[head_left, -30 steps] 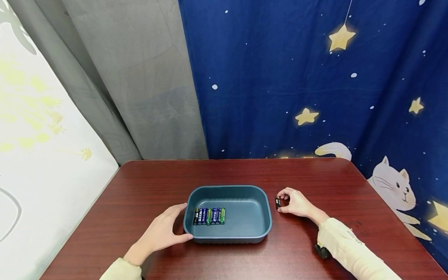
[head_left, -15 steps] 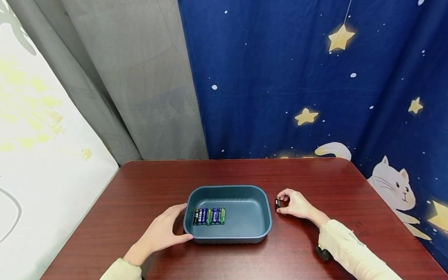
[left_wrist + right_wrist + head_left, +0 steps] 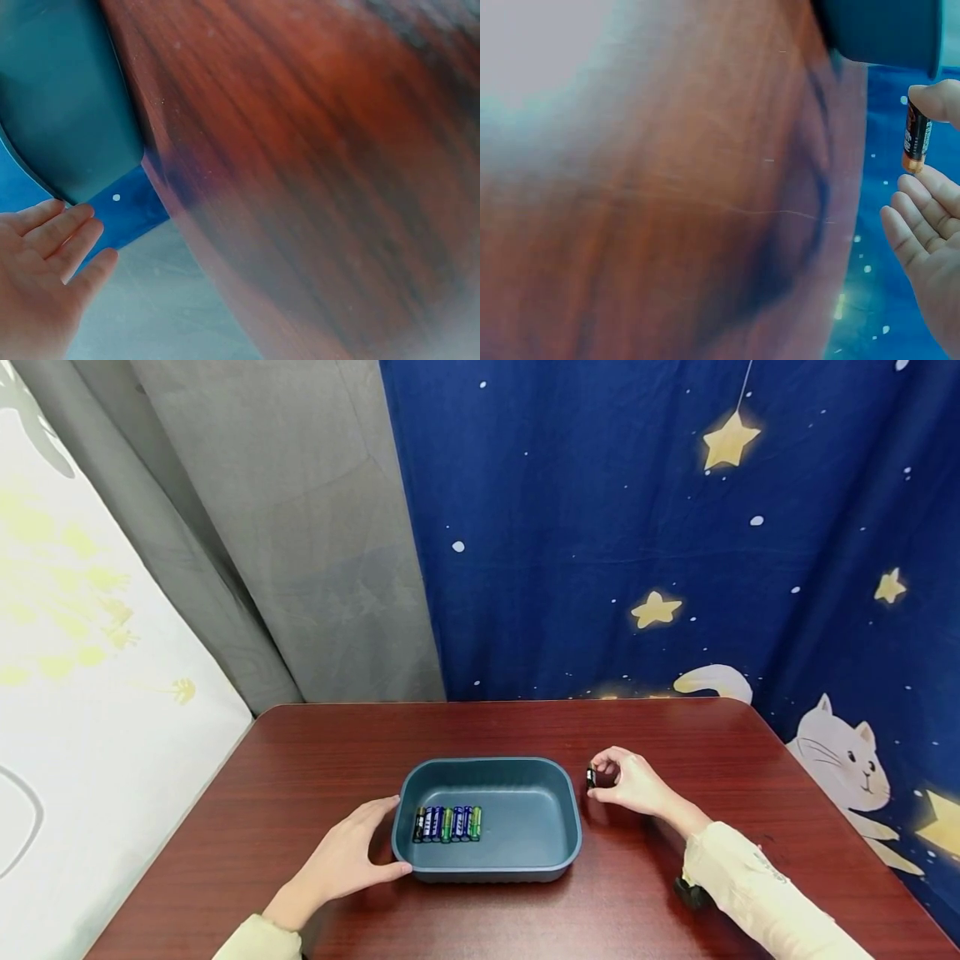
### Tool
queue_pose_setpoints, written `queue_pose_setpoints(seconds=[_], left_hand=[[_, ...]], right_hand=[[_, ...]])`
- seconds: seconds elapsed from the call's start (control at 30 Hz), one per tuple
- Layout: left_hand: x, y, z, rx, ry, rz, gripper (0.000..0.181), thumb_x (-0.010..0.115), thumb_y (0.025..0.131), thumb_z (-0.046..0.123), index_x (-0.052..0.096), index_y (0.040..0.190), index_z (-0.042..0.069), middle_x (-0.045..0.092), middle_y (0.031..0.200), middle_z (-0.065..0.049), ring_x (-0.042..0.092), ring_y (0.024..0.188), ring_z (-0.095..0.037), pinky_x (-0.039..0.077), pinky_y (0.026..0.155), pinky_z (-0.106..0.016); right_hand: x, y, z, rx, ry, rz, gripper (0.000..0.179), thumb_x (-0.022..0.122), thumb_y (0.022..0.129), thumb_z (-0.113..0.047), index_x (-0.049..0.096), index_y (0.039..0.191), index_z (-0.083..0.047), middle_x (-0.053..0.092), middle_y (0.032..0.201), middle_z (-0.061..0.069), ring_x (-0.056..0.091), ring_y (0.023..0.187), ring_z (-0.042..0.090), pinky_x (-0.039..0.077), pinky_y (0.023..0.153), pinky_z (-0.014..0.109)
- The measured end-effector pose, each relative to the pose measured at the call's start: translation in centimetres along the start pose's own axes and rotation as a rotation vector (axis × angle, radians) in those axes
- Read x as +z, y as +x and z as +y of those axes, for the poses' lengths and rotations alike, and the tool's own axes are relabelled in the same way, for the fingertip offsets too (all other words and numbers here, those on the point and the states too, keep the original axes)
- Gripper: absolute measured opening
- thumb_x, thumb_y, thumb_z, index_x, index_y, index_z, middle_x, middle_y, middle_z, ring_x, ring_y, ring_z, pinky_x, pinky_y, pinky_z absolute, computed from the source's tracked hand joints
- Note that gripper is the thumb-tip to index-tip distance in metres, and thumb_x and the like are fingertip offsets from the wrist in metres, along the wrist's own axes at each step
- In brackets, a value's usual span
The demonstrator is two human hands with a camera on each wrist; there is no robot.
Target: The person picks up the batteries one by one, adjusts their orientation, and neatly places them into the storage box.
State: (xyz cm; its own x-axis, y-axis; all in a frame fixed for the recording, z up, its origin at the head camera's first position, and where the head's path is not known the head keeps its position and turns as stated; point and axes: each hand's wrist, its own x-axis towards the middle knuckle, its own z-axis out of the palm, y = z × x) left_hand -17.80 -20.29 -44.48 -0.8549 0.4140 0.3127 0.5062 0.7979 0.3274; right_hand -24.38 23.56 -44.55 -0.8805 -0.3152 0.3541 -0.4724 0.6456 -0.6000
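Observation:
A black battery with a copper-coloured end (image 3: 916, 139) is pinched between the thumb and fingertips of my right hand (image 3: 632, 782). The hand holds it just above the table, to the right of a blue-grey plastic bin (image 3: 528, 867). In the right wrist view, the battery stands nearly lengthwise between thumb and finger. At the bin's left end, my left hand (image 3: 347, 853) rests with spread, fairly straight fingers against its outside, the thumb near the front corner. Inside the bin, several batteries (image 3: 447, 824) in black, blue and green lie side by side in a row at the left.
Everything stands on a reddish-brown wooden table (image 3: 337, 735). Behind it hang a grey curtain (image 3: 300, 527) and a blue star-patterned curtain (image 3: 570, 527). A pale patterned surface (image 3: 90, 760) borders the table's left side.
My right hand has risen slightly from the table and shifted a little left with the battery. The left hand, the bin and the row of batteries look the same.

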Motion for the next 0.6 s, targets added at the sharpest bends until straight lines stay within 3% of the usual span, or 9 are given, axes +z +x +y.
queue_pose_setpoints(seconds=[0.23,0.6], left_hand=[[-0.1,0.0,0.0,-0.003,-0.004,0.000,0.086,0.071,0.064,0.059,0.046,0.133,0.013,0.050,0.129,0.000,0.046,0.117,-0.018,0.044,0.089,-0.044],[0.1,0.0,-0.1,0.019,0.003,0.012,0.085,0.072,0.064,0.058,0.046,0.133,0.015,0.050,0.129,0.003,0.046,0.118,-0.016,0.044,0.090,-0.042]], right_hand=[[-0.7,1.1,-1.4,0.002,0.006,0.015,0.038,0.081,0.062,-0.015,0.061,0.093,-0.005,0.056,0.081,0.001,0.053,0.071,0.013,0.047,0.060,0.024],[0.0,1.9,-4.1,-0.066,0.030,0.012,0.040,0.080,0.063,-0.018,0.062,0.095,-0.005,0.058,0.084,0.001,0.054,0.077,0.015,0.048,0.061,0.030]])
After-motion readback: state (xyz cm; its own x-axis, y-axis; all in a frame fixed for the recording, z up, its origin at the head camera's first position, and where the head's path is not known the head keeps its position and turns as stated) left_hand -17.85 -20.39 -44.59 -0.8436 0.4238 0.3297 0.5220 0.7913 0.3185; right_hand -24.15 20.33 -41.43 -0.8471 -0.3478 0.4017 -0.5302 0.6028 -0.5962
